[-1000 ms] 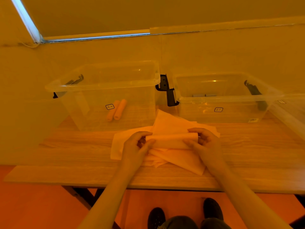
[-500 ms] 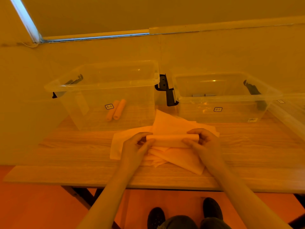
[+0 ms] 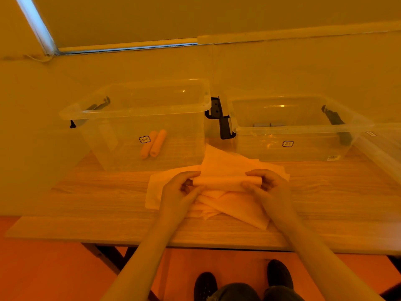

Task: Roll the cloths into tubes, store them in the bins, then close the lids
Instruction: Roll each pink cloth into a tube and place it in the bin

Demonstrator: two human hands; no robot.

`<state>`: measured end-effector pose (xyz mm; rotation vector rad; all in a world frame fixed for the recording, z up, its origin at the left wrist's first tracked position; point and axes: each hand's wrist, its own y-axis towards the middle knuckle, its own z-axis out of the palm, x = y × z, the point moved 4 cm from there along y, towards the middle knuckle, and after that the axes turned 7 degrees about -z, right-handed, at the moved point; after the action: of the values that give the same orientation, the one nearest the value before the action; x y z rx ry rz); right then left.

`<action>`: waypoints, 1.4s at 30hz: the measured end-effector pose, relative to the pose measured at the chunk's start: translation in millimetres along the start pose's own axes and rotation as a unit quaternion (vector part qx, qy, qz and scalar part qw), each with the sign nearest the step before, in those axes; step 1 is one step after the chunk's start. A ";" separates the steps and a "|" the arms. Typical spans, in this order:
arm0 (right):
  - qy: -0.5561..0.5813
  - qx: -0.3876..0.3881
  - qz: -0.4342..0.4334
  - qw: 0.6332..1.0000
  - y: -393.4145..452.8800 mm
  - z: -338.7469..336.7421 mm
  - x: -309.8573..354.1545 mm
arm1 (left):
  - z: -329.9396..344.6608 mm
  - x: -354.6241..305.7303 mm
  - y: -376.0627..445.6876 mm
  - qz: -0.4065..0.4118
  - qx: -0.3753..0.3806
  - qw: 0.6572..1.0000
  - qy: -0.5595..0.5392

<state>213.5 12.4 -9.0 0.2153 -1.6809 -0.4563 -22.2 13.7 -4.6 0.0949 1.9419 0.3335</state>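
Left hand [image 3: 178, 192] and right hand [image 3: 268, 187], fingers curled, pinch the two ends of a pale rolled cloth tube [image 3: 226, 183] above a heap of loose pale cloths [image 3: 234, 205] mid-way along the wooden table [image 3: 86, 205], before two lidless clear plastic bins [image 3: 138, 118], the left holding two orange rolls [image 3: 154, 144].

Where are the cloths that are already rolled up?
Two rolled cloths lie side by side on the floor of the left bin, behind its small label.

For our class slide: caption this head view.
Both hands roll a cloth on the table, two rolls already binned.
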 end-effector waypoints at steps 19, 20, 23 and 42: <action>-0.052 0.001 -0.033 0.998 0.0 -1.1 -1.2 | -0.9 -12.0 -2.3 0.022 0.009 0.999 0.022; -0.046 0.003 -0.035 0.998 -0.1 -1.0 -1.0 | -1.0 -11.8 -2.2 0.020 0.008 1.000 0.021; -0.018 0.011 -0.041 0.999 -1.2 -0.8 -0.2 | -1.0 -7.5 -1.2 0.020 0.007 0.999 0.034; -0.035 0.028 -0.019 0.999 -0.8 1.6 -1.9 | -6.5 -9.5 -3.5 -0.038 -0.030 0.992 -0.115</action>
<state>212.2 12.7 -11.2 0.2749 -1.7622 -0.4495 -24.2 7.0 5.2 0.0193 1.7025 0.3151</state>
